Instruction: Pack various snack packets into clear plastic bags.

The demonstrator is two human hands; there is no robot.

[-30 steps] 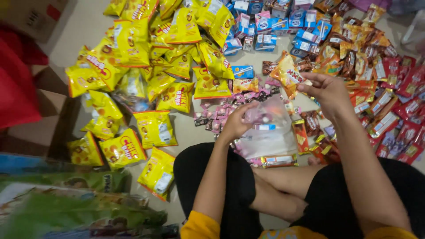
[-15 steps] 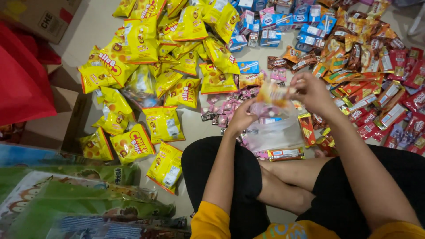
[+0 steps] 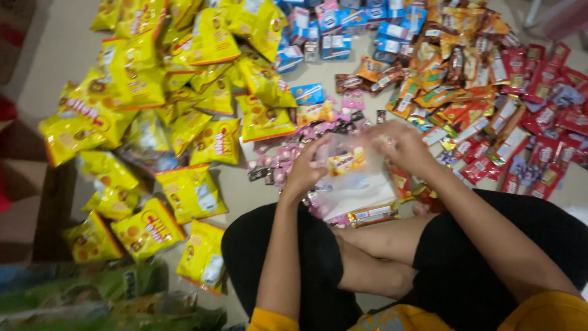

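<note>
I sit cross-legged on the floor with a clear plastic bag [image 3: 355, 184] held open in front of my knees. My left hand [image 3: 304, 171] grips the bag's left edge. My right hand [image 3: 401, 147] grips its right edge at the top. An orange snack packet [image 3: 345, 162] sits inside the bag near the opening, along with some pink sweets. Small pink wrapped sweets [image 3: 288, 162] lie on the floor just left of my left hand.
Yellow snack bags [image 3: 184, 79] cover the floor to the left. Blue and white small cartons [image 3: 343, 27] lie at the top. Red and orange wrapped bars [image 3: 502, 116] spread to the right. A cardboard box [image 3: 24, 202] stands at the left edge, green packets [image 3: 110, 294] at bottom left.
My right hand picked an orange packet from the pile, carried it left to the bag and let it go inside; that hand now grips the bag's edge. The view has shifted right.
</note>
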